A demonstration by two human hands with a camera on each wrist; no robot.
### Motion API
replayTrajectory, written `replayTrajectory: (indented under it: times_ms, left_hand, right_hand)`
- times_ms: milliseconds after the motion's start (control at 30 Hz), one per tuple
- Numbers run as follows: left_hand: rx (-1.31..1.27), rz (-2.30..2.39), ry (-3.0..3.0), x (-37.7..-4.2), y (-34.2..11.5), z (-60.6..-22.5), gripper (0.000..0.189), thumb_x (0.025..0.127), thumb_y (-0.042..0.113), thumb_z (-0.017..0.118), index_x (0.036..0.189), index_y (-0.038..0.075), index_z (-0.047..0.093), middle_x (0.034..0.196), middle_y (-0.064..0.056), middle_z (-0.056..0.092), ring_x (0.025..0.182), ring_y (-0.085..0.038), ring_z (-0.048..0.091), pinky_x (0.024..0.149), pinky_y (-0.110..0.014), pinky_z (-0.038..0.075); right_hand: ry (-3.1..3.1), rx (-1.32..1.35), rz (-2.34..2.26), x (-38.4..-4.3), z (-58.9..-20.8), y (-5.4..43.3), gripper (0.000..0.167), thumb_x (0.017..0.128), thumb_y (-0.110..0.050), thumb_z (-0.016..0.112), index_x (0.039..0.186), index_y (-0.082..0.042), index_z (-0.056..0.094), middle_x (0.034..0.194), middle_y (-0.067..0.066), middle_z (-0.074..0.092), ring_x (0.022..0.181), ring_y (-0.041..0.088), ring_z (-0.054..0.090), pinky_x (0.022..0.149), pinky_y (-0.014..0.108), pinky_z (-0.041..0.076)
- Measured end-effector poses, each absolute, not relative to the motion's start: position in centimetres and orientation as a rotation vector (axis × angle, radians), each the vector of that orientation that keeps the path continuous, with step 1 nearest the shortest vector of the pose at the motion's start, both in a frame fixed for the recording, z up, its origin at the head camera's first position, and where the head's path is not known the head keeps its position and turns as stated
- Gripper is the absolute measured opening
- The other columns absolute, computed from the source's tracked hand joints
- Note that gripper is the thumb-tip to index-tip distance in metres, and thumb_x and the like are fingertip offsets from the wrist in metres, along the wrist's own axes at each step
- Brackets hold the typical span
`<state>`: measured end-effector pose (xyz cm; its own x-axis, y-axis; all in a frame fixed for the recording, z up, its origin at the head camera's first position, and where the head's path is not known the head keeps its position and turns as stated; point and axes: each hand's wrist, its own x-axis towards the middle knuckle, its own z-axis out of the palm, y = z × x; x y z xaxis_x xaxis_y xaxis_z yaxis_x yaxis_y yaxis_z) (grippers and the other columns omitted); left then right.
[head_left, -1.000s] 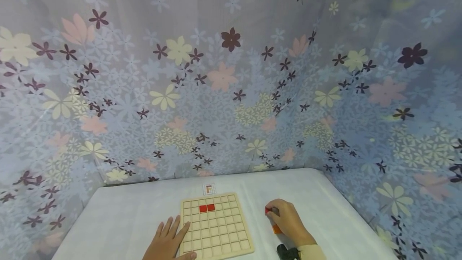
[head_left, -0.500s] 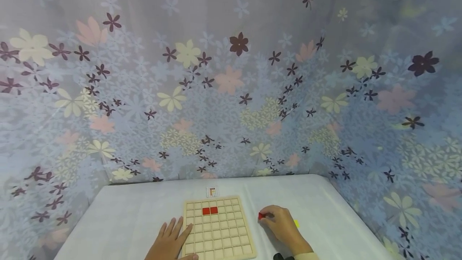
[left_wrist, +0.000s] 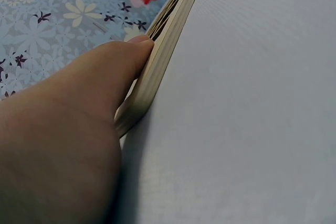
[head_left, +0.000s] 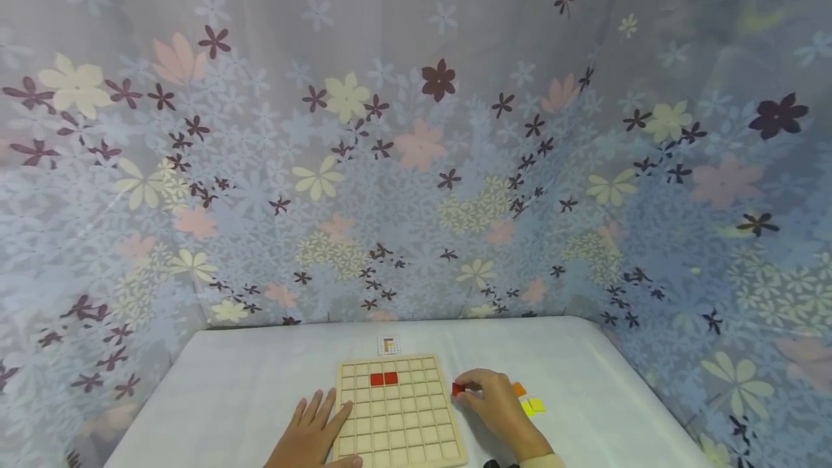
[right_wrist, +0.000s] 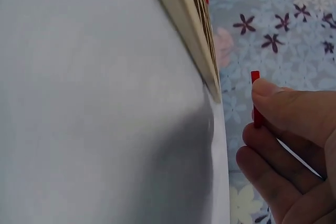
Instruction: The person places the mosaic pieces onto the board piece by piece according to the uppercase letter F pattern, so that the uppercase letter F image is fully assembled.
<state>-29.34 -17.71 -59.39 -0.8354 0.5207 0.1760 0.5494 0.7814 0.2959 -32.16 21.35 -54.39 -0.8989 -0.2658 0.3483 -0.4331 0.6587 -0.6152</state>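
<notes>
A wooden grid board [head_left: 403, 428] lies on the table, with two red square tiles [head_left: 384, 378] side by side in its second row. My left hand [head_left: 310, 430] rests with spread fingers over the board's left edge; its thumb lies on the frame in the left wrist view. My right hand [head_left: 497, 406] pinches another red tile [right_wrist: 256, 98] between thumb and fingers, just off the board's right edge. In the right wrist view that tile shows edge-on, held above the table.
Two yellow tiles [head_left: 536, 405] and an orange tile [head_left: 518, 389] lie on the white table [head_left: 585, 360] right of the right hand. A small printed pattern card [head_left: 389, 345] lies behind the board. A flowered curtain [head_left: 416, 165] hangs around the table's back and sides.
My right hand has moved left toward the board with the red tile, uncovering the yellow and orange tiles. The left hand has stayed at the board's left edge. The head view has shifted slightly.
</notes>
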Motion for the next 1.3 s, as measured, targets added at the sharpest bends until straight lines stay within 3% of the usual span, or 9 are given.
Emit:
replayTrajectory:
  times_ms: [333, 533, 967, 1300]
  left_hand:
    - [-0.896, -0.57, -2.858, -29.2, -17.9, -59.4, 0.086, 0.1, 0.07, 0.054, 0.153, 0.003, 0.054, 0.159, -0.034, 0.037, 0.144, -0.061, 0.031, 0.109, -0.08, 0.021]
    - [-0.879, -0.617, -2.888, -29.1, -17.8, -58.9, 0.088, 0.1, 0.071, 0.053, 0.157, 0.005, 0.049, 0.163, -0.032, 0.031, 0.148, -0.059, 0.023, 0.112, -0.078, 0.014]
    - [-0.862, -0.602, -2.932, -28.9, -17.4, -58.8, 0.093, 0.098, 0.075, 0.052, 0.159, 0.006, 0.046, 0.165, -0.03, 0.028, 0.15, -0.056, 0.021, 0.115, -0.075, 0.013]
    - [-0.856, -0.562, -2.91, -28.9, -17.6, -59.0, 0.094, 0.098, 0.076, 0.051, 0.159, 0.005, 0.046, 0.164, -0.031, 0.029, 0.15, -0.056, 0.022, 0.114, -0.076, 0.014]
  right_hand:
    - [-2.672, 0.721, 1.055, -34.1, -52.9, 18.2, 0.019, 0.09, -0.007, 0.084, 0.108, -0.009, 0.08, 0.107, -0.002, 0.075, 0.099, 0.023, 0.072, 0.084, 0.04, 0.059]
    - [-2.715, 0.753, 1.051, -35.8, -51.9, 16.5, 0.021, 0.092, -0.005, 0.082, 0.112, -0.007, 0.08, 0.11, 0.001, 0.075, 0.1, 0.023, 0.072, 0.086, 0.041, 0.059]
    - [-2.773, 0.803, 1.035, -37.5, -52.5, 13.8, 0.018, 0.09, -0.002, 0.083, 0.108, -0.002, 0.081, 0.105, 0.005, 0.076, 0.098, 0.023, 0.071, 0.086, 0.04, 0.058]
    - [-2.798, 0.791, 1.043, -38.1, -53.1, 12.5, 0.014, 0.091, -0.003, 0.082, 0.104, -0.007, 0.081, 0.099, -0.002, 0.075, 0.093, 0.014, 0.07, 0.084, 0.036, 0.058]
